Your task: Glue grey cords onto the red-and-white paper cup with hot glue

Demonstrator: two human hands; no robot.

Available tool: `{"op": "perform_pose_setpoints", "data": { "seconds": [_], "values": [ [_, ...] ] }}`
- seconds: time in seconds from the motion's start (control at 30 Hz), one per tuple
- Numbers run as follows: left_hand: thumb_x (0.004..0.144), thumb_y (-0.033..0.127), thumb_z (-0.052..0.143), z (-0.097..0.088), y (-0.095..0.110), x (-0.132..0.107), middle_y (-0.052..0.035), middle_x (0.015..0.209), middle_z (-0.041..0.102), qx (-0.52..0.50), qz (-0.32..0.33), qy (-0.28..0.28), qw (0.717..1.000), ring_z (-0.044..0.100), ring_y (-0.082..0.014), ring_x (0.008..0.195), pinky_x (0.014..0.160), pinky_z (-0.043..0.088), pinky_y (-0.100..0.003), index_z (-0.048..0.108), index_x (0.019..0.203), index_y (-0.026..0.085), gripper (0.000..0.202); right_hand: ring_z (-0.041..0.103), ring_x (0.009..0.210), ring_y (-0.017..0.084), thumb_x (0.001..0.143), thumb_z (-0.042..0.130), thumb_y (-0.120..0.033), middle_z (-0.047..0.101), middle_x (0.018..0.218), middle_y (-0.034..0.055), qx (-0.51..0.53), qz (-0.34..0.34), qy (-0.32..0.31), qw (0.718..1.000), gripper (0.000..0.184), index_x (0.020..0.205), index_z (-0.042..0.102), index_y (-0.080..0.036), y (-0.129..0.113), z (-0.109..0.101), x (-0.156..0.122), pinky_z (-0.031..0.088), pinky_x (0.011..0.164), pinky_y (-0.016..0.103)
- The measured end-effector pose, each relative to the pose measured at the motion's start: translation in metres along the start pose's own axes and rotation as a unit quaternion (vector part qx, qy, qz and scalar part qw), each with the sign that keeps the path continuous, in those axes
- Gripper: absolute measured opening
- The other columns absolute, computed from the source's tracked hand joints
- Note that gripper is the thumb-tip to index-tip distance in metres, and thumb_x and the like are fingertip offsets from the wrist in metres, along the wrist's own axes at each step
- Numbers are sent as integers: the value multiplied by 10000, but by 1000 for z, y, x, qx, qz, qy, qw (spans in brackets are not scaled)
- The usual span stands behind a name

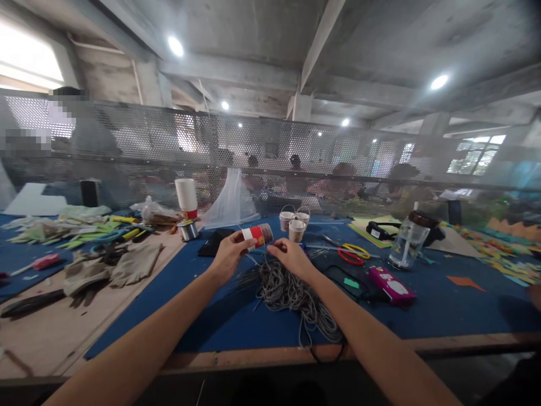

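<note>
My left hand (231,255) is wrapped round a red and white paper cup (252,233), held tilted on its side above the table. A grey-brown band, which looks like wound cord, covers the cup's right end. Close to that end, my right hand (291,256) is closed in a pinch on what looks like a thin strand of grey cord, mostly hidden by the fingers. Below both hands lies a loose, tangled heap of grey cord (281,287). Several small pale buckets with wire handles, one of them a front bucket (296,230), stand behind the right hand.
Scissors (355,254), a purple box (391,286) and a glass jar (408,242) lie or stand to the right. Left are stacked paper cups (186,197), a wire spool (188,230), gloves (137,265) and pliers. A perforated metal screen (270,149) rises behind the blue mat.
</note>
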State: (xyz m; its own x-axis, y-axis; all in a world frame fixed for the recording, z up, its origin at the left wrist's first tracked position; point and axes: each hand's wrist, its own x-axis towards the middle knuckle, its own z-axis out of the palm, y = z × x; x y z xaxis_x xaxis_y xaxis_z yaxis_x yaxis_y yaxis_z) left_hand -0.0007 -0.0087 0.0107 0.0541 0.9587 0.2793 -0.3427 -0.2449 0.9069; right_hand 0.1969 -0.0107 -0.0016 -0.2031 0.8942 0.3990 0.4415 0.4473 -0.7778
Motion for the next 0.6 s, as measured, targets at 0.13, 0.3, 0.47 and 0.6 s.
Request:
{"op": "perform_pose_setpoints", "data": {
  "seconds": [0.13, 0.3, 0.47, 0.6],
  "values": [
    [598, 262, 847, 1, 0, -2, -63, 919, 748, 16, 10, -2, 1000, 671, -181, 789, 759, 488, -286, 727, 953, 149, 391, 691, 836, 180, 794, 705, -406, 728, 893, 47, 89, 26, -69, 993, 336, 1016, 626, -167, 0, 9, -2, 516, 766, 281],
    [608, 297, 838, 1, 0, -2, -75, 924, 750, 46, 27, -9, 999, 678, -209, 818, 780, 489, -309, 729, 959, 145, 397, 678, 718, 143, 831, 632, -316, 704, 813, 7, 81, 0, -42, 996, 156, 910, 636, -182, -4, 4, -3, 524, 729, 257],
    [624, 319, 828, 1, 0, -3, -85, 936, 753, 72, 27, -14, 997, 683, -225, 837, 798, 485, -323, 731, 976, 144, 404, 671, 689, 135, 863, 577, -291, 675, 740, -8, 45, -10, 5, 999, 121, 879, 614, -176, -15, -6, -6, 510, 714, 244],
    [626, 316, 828, 1, -1, -2, -83, 937, 749, 71, 36, -10, 997, 678, -217, 834, 791, 486, -316, 728, 979, 140, 407, 669, 628, 124, 872, 604, -364, 710, 874, 27, 43, 25, -4, 999, 203, 926, 602, -168, -11, -4, -5, 502, 684, 249]
  ]
}}
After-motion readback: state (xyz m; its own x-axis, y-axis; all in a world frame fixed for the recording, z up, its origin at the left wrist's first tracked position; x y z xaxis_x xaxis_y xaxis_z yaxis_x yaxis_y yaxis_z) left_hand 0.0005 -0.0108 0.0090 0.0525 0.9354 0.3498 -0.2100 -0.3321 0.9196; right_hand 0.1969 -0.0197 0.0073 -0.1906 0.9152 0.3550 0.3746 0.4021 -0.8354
